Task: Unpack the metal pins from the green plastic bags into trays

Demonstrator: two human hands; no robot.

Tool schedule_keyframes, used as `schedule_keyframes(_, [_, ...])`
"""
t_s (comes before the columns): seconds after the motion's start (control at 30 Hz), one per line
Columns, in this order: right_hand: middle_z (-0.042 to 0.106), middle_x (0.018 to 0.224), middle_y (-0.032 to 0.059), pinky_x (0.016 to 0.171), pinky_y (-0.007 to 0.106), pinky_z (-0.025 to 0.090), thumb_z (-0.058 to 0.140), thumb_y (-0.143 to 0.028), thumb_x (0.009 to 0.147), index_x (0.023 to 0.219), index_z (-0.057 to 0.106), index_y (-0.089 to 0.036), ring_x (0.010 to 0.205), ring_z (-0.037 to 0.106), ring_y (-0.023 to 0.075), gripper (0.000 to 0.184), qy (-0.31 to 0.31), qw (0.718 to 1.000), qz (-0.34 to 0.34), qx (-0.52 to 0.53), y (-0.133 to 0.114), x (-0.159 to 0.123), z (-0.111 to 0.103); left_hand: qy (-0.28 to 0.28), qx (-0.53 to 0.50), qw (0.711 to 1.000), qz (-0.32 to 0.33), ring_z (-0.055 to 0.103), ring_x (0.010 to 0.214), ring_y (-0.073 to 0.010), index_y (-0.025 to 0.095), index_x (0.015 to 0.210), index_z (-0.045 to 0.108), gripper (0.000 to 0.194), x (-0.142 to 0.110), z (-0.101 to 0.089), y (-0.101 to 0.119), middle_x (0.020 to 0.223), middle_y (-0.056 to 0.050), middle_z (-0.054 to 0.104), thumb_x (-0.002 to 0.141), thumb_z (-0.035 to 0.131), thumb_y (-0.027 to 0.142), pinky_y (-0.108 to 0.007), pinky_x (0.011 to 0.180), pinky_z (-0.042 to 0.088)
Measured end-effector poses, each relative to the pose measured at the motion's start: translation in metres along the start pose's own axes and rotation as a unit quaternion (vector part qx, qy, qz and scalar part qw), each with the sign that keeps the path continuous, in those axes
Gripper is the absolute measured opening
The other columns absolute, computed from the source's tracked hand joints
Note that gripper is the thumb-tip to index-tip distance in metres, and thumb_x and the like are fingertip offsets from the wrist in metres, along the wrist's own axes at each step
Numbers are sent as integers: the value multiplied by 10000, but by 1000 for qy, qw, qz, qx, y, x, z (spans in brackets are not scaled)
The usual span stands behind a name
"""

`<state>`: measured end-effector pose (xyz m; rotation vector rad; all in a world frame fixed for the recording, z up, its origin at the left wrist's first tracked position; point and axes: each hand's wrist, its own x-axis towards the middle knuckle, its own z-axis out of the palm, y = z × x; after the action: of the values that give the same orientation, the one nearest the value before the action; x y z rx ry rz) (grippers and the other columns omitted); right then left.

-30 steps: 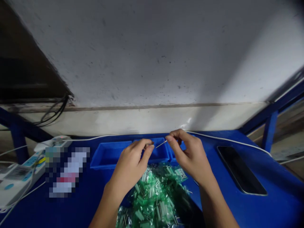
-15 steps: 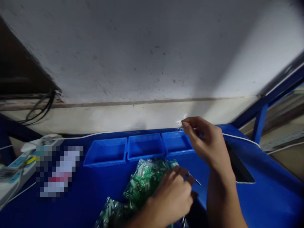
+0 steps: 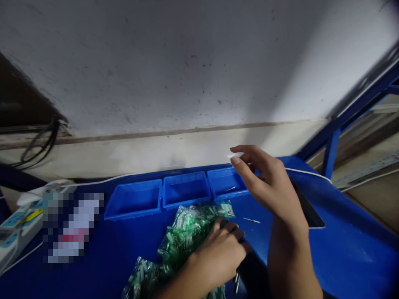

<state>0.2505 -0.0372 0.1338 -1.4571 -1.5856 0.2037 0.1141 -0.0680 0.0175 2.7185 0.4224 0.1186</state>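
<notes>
My right hand (image 3: pixel 264 178) hovers over the rightmost of three small blue trays (image 3: pixel 222 177), fingers stretched out and holding nothing. A thin metal pin (image 3: pixel 230 189) lies inside that tray. Another thin pin (image 3: pixel 251 220) rests on the blue table just in front of it. My left hand (image 3: pixel 218 253) is curled, knuckles up, on the right edge of a clear bag of green parts (image 3: pixel 183 232). Its fingers are closed and what they hold is hidden. A bit of metal (image 3: pixel 237 285) shows under the wrist.
The middle tray (image 3: pixel 185 191) and left tray (image 3: pixel 134 199) stand in a row by the wall. A dark phone (image 3: pixel 308 211) lies to the right, partly behind my right hand. A white cable (image 3: pixel 308 172) runs along the back. A power strip (image 3: pixel 15 226) sits far left.
My right hand moved over the right tray and opened; a pin now lies in that tray. My left hand dropped onto the bag, and a pin now lies on the table.
</notes>
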Motion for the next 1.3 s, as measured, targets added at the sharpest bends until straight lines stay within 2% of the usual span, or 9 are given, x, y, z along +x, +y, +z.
schedule_keyframes(0.1, [595,700,8,489,203,382,515,-393,871,1042,615,-182,586,528,103,289,-2,1000,-5,-1,-2,-1,-2,-4,23,1000,3,450,1127,-267,181,899,610,170,-3,0,5,1053,-81,572,753,560,111,-554,1010,260])
schedule_keyframes(0.27, [599,711,13,518,213,397,506,-404,875,1042,619,-183,621,549,112,299,5,1000,-24,5,-8,-4,-5,9,47,999,0,459,1098,-270,180,876,624,137,0,6,8,1102,-90,551,758,574,133,-556,986,275])
schedule_keyframes(0.47, [592,714,5,475,202,365,491,-409,883,1056,614,-190,593,537,97,305,-9,999,-49,7,-17,-9,-2,7,72,997,3,468,1086,-253,182,882,628,138,0,4,5,1124,-85,542,758,584,136,-480,944,338])
schedule_keyframes(0.63, [590,715,5,478,201,371,492,-408,883,1061,612,-185,586,531,93,310,-22,997,-70,7,-21,-12,-8,45,84,995,5,468,1090,-241,156,952,604,163,-3,3,25,1085,-88,566,805,534,159,-425,931,361])
schedule_keyframes(0.87, [590,726,15,522,214,415,504,-422,876,1062,613,-185,620,552,111,320,8,997,-71,11,-21,-13,-20,126,105,986,3,521,954,-225,143,928,586,288,-18,40,55,962,-60,602,824,549,408,-343,773,435])
schedule_keyframes(1.03, [594,721,17,503,210,411,498,-427,879,1076,608,-185,614,559,116,331,-20,996,-83,12,-25,-15,-20,143,136,980,2,554,831,-183,167,854,587,144,-29,64,60,903,-32,614,855,523,296,-306,679,440])
schedule_keyframes(1.1, [592,723,20,478,203,400,495,-435,880,1081,606,-187,611,557,116,338,-20,996,-87,10,-27,-16,-21,144,121,982,-31,546,887,-199,171,923,591,175,-30,63,60,956,-41,610,843,535,316,-328,741,451])
schedule_keyframes(1.2, [590,736,27,471,201,400,497,-440,878,1075,610,-186,618,557,117,341,1,995,-97,7,-29,-19,-24,152,105,973,-139,524,973,-217,178,1059,568,230,-24,52,53,1030,-52,599,846,518,251,-383,873,427])
schedule_keyframes(1.3, [596,746,35,481,204,412,500,-431,878,1076,609,-176,634,567,125,341,2,994,-107,7,-31,-22,-26,146,103,959,-218,523,973,-254,145,996,588,219,-9,40,45,993,-88,600,827,551,280,-412,849,434])
